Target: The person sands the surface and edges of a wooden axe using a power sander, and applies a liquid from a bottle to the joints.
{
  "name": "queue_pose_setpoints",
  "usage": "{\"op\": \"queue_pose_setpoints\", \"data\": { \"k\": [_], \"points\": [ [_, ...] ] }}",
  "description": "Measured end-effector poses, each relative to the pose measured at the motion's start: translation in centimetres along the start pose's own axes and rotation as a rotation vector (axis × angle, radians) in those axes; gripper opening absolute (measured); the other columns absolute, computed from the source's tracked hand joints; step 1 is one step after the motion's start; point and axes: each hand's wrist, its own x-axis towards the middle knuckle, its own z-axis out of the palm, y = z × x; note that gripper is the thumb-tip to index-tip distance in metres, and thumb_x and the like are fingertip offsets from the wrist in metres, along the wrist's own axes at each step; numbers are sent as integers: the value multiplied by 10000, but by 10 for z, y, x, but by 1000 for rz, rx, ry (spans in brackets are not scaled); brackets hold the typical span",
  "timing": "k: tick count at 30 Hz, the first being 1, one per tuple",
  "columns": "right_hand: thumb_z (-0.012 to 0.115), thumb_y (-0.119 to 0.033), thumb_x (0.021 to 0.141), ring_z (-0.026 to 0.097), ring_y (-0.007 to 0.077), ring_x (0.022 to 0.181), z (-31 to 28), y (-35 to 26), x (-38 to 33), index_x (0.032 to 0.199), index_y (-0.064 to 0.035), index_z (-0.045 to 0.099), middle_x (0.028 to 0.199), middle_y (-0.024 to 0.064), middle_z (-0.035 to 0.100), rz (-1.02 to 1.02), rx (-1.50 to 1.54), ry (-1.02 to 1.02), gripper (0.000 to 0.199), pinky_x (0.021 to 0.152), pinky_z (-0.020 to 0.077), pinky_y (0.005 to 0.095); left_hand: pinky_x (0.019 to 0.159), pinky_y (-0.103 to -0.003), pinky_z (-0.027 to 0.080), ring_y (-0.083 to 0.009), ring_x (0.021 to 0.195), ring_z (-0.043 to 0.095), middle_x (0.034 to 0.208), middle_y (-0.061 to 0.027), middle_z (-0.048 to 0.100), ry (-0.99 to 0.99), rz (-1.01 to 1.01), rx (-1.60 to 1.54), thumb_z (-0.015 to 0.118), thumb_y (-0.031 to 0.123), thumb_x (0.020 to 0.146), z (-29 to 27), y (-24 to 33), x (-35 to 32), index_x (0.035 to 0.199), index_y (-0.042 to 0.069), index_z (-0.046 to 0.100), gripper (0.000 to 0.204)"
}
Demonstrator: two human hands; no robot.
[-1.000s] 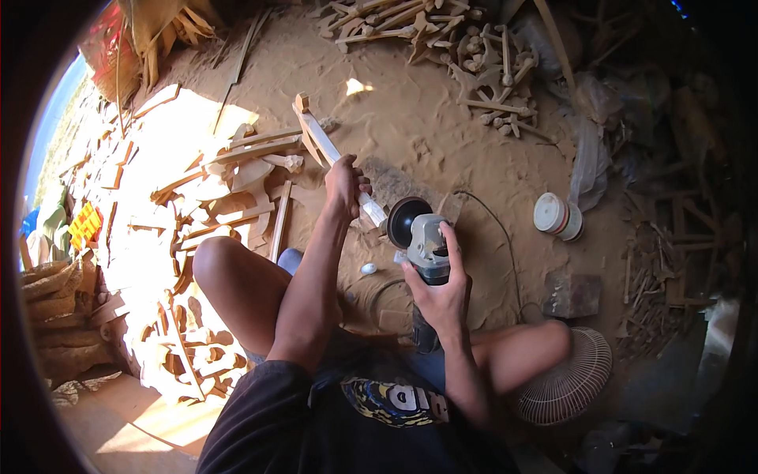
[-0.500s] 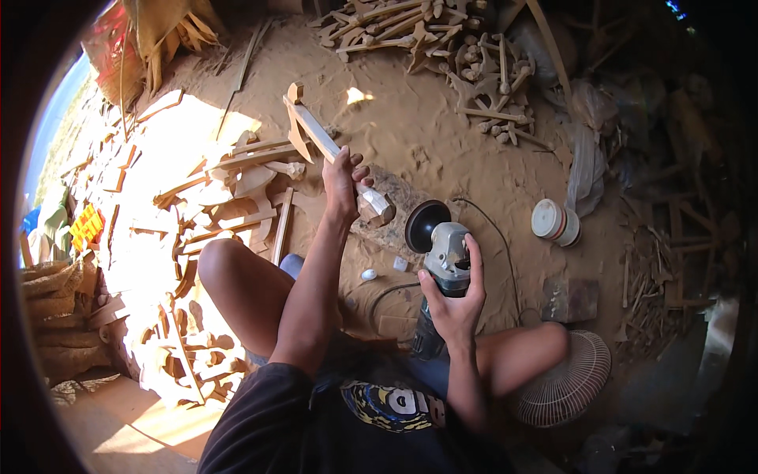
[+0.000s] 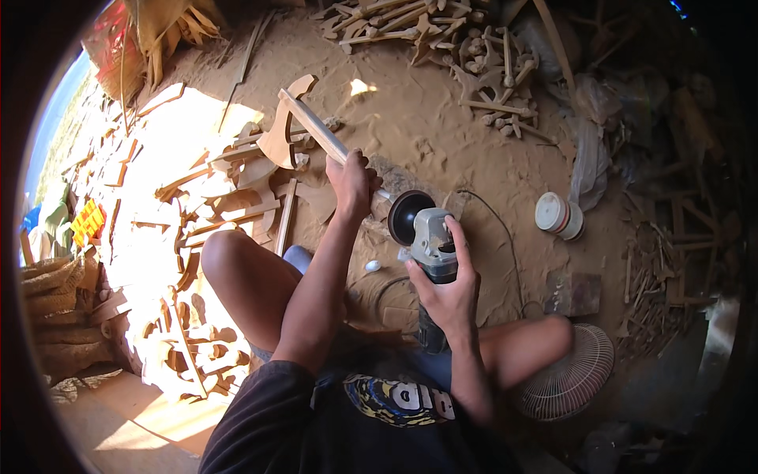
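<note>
My left hand (image 3: pixel 351 183) is closed round the shaft of a wooden axe (image 3: pixel 319 137), near its lower end. The axe's broad curved head points up and to the left, away from me. In my right hand (image 3: pixel 452 294) is an angle grinder (image 3: pixel 433 246), gripped round its body with the fingers along the grey gear housing. The grinder's dark round disc (image 3: pixel 409 216) is at the butt end of the axe shaft; whether they touch I cannot tell. Below the disc, a small white object (image 3: pixel 373 266) lies on the sand.
Wooden pieces (image 3: pixel 245 186) are heaped at my left, and more wooden pieces (image 3: pixel 395 28) lie piled at the far side. A white tub (image 3: pixel 557 215) stands at right. The grinder's cord (image 3: pixel 505 237) curves across the sand. A round wire fan guard (image 3: pixel 570 373) lies by my right knee.
The axe has turned in my left hand, so its broad head now shows flat. The grinder has moved slightly left, bringing its disc up to the shaft's end.
</note>
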Motion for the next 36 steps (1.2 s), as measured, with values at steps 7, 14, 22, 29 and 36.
{"op": "queue_pose_setpoints", "data": {
  "k": [7,14,22,29,36],
  "points": [
    [816,-100,860,730,244,1103,0,-4,1,1546,-26,460,1268,207,719,34,-63,15,777,956,568,373,439,-320,404,-124,524,435,822,-57,486,-33,25,25,570,78,966,-5,9,0,1149,98,357,282],
    [824,-104,853,728,252,1116,4,0,2,1546,-36,463,1277,210,715,20,-77,49,784,963,567,380,408,-343,409,-143,475,436,767,-66,465,-12,41,56,528,41,948,-7,7,6,1107,90,326,262],
    [828,-97,845,726,242,1114,1,5,3,1541,-40,472,1277,209,715,30,-104,36,784,956,569,374,430,-344,427,-143,483,431,773,-72,472,2,16,76,527,44,947,-18,0,16,1109,80,333,255],
    [830,-70,841,674,213,1133,-24,48,-1,1531,-20,467,1352,170,648,55,51,166,781,993,541,357,452,-436,474,-262,530,579,820,-159,572,76,51,425,542,165,991,-26,-13,32,1099,0,399,244],
    [838,-65,836,645,228,1188,-36,84,-4,1529,-18,469,1386,174,629,120,108,221,786,1028,524,372,510,-433,505,-279,569,638,815,-150,626,-63,473,1009,632,180,1006,-49,-28,58,1055,-33,469,273]
  ]
}}
